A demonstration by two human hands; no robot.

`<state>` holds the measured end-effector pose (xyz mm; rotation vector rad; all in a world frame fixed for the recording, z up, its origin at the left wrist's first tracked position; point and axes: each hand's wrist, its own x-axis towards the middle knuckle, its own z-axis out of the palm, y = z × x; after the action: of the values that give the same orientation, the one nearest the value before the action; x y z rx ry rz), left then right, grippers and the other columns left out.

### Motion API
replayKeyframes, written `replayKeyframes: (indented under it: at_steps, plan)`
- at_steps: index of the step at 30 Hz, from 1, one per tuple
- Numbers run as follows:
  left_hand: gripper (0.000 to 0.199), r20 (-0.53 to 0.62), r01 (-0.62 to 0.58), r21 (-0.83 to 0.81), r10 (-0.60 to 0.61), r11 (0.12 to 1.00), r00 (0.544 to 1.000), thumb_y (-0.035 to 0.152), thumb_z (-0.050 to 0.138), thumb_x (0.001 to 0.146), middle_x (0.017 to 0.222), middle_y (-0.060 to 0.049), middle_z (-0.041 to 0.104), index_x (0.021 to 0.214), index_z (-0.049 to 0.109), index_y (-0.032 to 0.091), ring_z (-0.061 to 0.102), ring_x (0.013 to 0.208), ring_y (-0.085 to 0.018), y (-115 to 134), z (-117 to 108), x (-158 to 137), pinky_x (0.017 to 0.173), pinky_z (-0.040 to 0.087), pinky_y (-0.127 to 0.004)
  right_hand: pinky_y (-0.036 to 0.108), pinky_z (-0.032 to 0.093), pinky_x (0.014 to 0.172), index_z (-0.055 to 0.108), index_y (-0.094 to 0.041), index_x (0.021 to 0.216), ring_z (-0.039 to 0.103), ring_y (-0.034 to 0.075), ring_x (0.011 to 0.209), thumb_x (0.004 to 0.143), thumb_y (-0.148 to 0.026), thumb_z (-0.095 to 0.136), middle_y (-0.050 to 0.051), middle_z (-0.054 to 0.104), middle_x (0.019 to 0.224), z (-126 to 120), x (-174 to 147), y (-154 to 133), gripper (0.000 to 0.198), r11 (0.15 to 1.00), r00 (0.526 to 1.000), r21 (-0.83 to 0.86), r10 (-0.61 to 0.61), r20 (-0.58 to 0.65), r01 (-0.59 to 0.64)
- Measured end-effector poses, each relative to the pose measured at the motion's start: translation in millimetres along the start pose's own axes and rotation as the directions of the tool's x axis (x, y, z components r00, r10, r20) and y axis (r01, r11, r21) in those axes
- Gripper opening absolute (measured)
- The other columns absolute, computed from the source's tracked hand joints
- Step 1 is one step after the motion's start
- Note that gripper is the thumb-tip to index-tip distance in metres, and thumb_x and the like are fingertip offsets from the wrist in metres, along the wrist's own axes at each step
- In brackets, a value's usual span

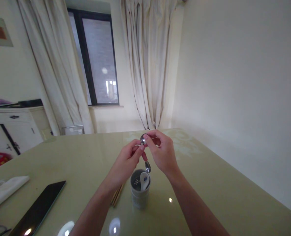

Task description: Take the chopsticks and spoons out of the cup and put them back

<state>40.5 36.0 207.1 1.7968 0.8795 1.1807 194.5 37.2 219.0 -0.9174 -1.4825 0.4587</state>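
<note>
Above the table, my left hand (129, 159) and my right hand (162, 150) meet with their fingers closed on a small shiny metal spoon (143, 139). Its rounded bowl shows between the fingertips, while the rest of it is hidden by the hands. Just below is a grey utensil holder (139, 198) with drain holes in its bottom. Inside it leans a white ceramic spoon (144, 180) with a blue mark. A second metal spoon (148, 167) shows at the holder's back rim, close under my fingers. Wooden chopsticks (116, 196) lie left of the holder, partly behind my left forearm.
A black tablet-like slab (38, 208) and a white flat object (9, 190) lie on the glossy green table (86, 160) at left. A wall (246, 98) borders the table's right edge. A white cabinet (14, 127) and curtains (150, 65) stand beyond.
</note>
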Motion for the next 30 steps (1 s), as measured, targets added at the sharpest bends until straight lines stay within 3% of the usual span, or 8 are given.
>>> replayKeyframes:
  at_steps: [5, 9, 14, 18, 22, 26, 29, 30]
  plan:
    - [0.045, -0.149, 0.171, 0.218, -0.14, 0.961, 0.979, 0.057, 0.048, 0.099, 0.071, 0.001, 0.063, 0.085, 0.068, 0.018, 0.046, 0.055, -0.01, -52, -33, 8, 0.051, 0.033, -0.022, 0.029, 0.053, 0.071, 0.067, -0.021, 0.12, 0.074, 0.019, 0.079, 0.092, -0.035, 0.074, 0.007, 0.078, 0.102, -11, -5, -8, 0.032, 0.913, 0.982, -0.408, 0.064, 0.178, 0.014]
    - [0.037, -0.239, 0.461, 0.604, -0.404, 0.65, 0.883, 0.038, 0.044, 0.101, 0.072, 0.0, 0.067, 0.087, 0.071, 0.017, 0.058, 0.056, -0.013, -120, -68, 11, 0.054, 0.039, -0.024, 0.031, 0.048, 0.072, 0.069, -0.021, 0.115, 0.073, 0.023, 0.086, 0.094, -0.043, 0.073, 0.008, 0.079, 0.1, -18, -12, -14, 0.031, 0.71, 0.899, -0.7, 0.249, 0.361, 0.084]
    - [0.031, -0.301, 0.523, 0.708, -0.467, 0.475, 0.831, 0.025, 0.056, 0.096, 0.076, -0.008, 0.075, 0.069, 0.069, 0.018, 0.074, 0.078, -0.022, -165, -76, 2, 0.068, 0.045, -0.026, 0.031, 0.044, 0.072, 0.074, -0.022, 0.11, 0.074, 0.028, 0.098, 0.091, -0.037, 0.074, 0.01, 0.08, 0.105, -9, -16, -1, 0.024, 0.573, 0.782, -0.798, 0.405, 0.473, 0.187]
    - [0.017, -0.331, 0.524, 0.746, -0.454, 0.41, 0.827, 0.027, 0.061, 0.094, 0.101, -0.014, 0.081, 0.089, 0.076, 0.019, 0.075, 0.102, -0.029, -174, -69, -5, 0.08, 0.049, -0.031, 0.03, 0.041, 0.069, 0.077, -0.022, 0.097, 0.074, 0.026, 0.094, 0.091, -0.021, 0.065, 0.009, 0.081, 0.1, -5, -14, 8, 0.013, 0.532, 0.774, -0.818, 0.418, 0.476, 0.216]
    - [0.02, -0.332, 0.508, 0.751, -0.423, 0.422, 0.843, 0.024, 0.06, 0.092, 0.107, -0.014, 0.081, 0.103, 0.076, 0.02, 0.076, 0.102, -0.029, -176, -64, -6, 0.084, 0.051, -0.033, 0.029, 0.039, 0.064, 0.076, -0.023, 0.088, 0.073, 0.023, 0.081, 0.091, -0.018, 0.066, 0.007, 0.08, 0.087, -15, -10, -6, 0.012, 0.583, 0.87, -0.795, 0.289, 0.398, 0.17]
    - [0.02, -0.337, 0.464, 0.749, -0.332, 0.472, 0.881, 0.024, 0.059, 0.092, 0.114, -0.017, 0.078, 0.102, 0.076, 0.017, 0.074, 0.105, -0.029, -151, -63, 3, 0.091, 0.052, -0.036, 0.028, 0.043, 0.066, 0.074, -0.025, 0.084, 0.07, 0.019, 0.072, 0.092, -0.019, 0.07, 0.002, 0.079, 0.081, -30, -6, -28, 0.01, 0.74, 0.959, -0.658, 0.064, 0.276, 0.14]
    - [0.034, -0.286, 0.335, 0.697, -0.182, 0.634, 0.941, 0.037, 0.046, 0.102, 0.122, -0.012, 0.075, 0.114, 0.072, 0.019, 0.072, 0.103, -0.021, -101, -55, 11, 0.094, 0.052, -0.031, 0.028, 0.048, 0.068, 0.075, -0.025, 0.087, 0.07, 0.019, 0.073, 0.094, -0.023, 0.07, 0.002, 0.079, 0.084, -31, -5, -33, 0.009, 0.823, 0.971, -0.532, -0.096, 0.219, 0.202]
    - [0.039, -0.24, 0.204, 0.563, -0.078, 0.801, 0.968, 0.043, 0.045, 0.103, 0.116, -0.012, 0.076, 0.114, 0.072, 0.017, 0.072, 0.099, -0.022, -81, -49, 11, 0.091, 0.053, -0.031, 0.028, 0.049, 0.068, 0.075, -0.025, 0.088, 0.07, 0.019, 0.074, 0.095, -0.024, 0.07, 0.002, 0.079, 0.085, -28, -6, -33, 0.009, 0.84, 0.969, -0.496, -0.131, 0.211, 0.221]
